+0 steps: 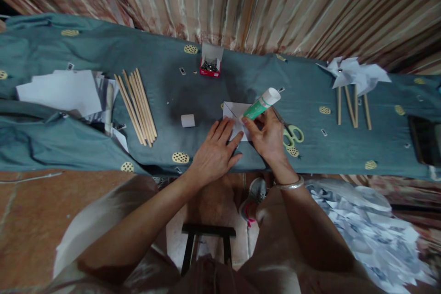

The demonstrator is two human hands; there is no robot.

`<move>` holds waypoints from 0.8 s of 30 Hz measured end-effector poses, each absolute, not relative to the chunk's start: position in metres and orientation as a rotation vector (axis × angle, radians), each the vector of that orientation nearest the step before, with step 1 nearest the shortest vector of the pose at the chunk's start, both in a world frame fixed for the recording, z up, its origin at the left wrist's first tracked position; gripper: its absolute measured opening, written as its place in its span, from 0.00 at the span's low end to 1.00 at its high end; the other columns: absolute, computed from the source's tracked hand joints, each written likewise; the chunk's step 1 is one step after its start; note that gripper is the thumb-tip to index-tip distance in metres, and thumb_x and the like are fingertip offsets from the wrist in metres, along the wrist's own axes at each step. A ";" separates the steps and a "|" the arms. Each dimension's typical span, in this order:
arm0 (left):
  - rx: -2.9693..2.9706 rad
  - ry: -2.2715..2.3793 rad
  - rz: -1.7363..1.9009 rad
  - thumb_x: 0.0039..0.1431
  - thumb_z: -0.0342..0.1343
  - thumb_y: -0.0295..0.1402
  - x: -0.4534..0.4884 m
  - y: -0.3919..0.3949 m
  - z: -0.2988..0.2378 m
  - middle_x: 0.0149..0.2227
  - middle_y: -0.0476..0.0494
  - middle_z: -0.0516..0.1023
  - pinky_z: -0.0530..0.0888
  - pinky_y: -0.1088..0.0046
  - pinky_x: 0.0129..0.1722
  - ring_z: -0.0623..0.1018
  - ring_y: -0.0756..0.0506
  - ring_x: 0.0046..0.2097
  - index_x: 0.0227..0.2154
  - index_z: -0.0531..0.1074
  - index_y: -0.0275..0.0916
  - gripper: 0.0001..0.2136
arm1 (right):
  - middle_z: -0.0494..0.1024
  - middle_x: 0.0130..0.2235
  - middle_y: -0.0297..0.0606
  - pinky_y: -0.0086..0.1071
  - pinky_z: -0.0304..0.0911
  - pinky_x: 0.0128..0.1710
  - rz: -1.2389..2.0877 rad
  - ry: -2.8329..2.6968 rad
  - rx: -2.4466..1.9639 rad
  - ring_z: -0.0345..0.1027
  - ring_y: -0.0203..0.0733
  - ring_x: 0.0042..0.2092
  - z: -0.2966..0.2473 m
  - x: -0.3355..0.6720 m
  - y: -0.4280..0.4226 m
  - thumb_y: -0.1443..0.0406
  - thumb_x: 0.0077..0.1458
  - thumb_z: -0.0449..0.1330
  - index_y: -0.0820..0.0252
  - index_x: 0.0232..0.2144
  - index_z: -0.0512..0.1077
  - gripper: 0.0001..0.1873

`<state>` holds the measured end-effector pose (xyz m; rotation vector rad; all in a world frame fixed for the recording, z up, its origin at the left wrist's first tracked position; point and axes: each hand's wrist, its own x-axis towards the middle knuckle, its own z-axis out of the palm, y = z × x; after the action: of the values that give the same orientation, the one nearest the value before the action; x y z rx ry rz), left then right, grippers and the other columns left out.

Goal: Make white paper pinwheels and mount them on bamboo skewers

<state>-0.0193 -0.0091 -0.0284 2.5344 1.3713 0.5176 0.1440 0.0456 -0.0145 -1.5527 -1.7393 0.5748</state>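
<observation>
So, spread left hand touches flat paper, right hand pinches cylindrical glue stick

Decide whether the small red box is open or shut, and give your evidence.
Open: the lid flap of the red box stands raised, and small metal pieces show inside.

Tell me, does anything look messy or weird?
Yes: the heap of white paper pieces, low on the right, looks messy because they're jumbled every which way. The green tablecloth is rumpled on the left, bunched into folds. The glue stick in the right hand looks fine.
</observation>
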 end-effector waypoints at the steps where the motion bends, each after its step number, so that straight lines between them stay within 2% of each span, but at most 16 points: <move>1: 2.535 1.371 0.518 0.63 0.53 0.42 -0.019 -0.009 -0.028 0.66 0.26 0.57 0.57 0.43 0.63 0.55 0.30 0.68 0.59 0.62 0.34 0.25 | 0.77 0.32 0.35 0.37 0.65 0.38 0.580 -1.745 -1.550 0.72 0.45 0.34 -0.015 0.144 0.046 0.55 0.55 0.60 0.55 0.38 0.66 0.13; 8: 2.513 1.374 0.517 0.63 0.53 0.42 -0.019 -0.009 -0.028 0.66 0.27 0.57 0.56 0.43 0.64 0.54 0.31 0.68 0.58 0.63 0.34 0.25 | 0.76 0.31 0.36 0.39 0.64 0.36 0.568 -1.821 -1.544 0.70 0.45 0.32 -0.013 0.144 0.046 0.52 0.56 0.58 0.54 0.38 0.66 0.14; 13: 2.525 1.375 0.506 0.63 0.53 0.42 -0.019 -0.009 -0.027 0.65 0.26 0.57 0.56 0.43 0.64 0.55 0.30 0.68 0.58 0.63 0.34 0.25 | 0.77 0.34 0.39 0.40 0.64 0.39 0.539 -1.914 -1.564 0.72 0.48 0.36 -0.013 0.145 0.046 0.53 0.58 0.57 0.56 0.42 0.66 0.16; 24: 2.512 1.376 0.551 0.63 0.53 0.43 -0.018 -0.009 -0.032 0.66 0.27 0.57 0.56 0.41 0.63 0.54 0.30 0.68 0.58 0.63 0.34 0.25 | 0.76 0.36 0.45 0.44 0.65 0.41 0.441 -2.073 -1.491 0.70 0.52 0.39 -0.015 0.146 0.043 0.50 0.60 0.53 0.59 0.47 0.66 0.22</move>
<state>-0.0182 -0.0093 -0.0316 2.5118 1.3765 0.5515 0.1463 0.0428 -0.0149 -1.4909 -2.0729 0.4414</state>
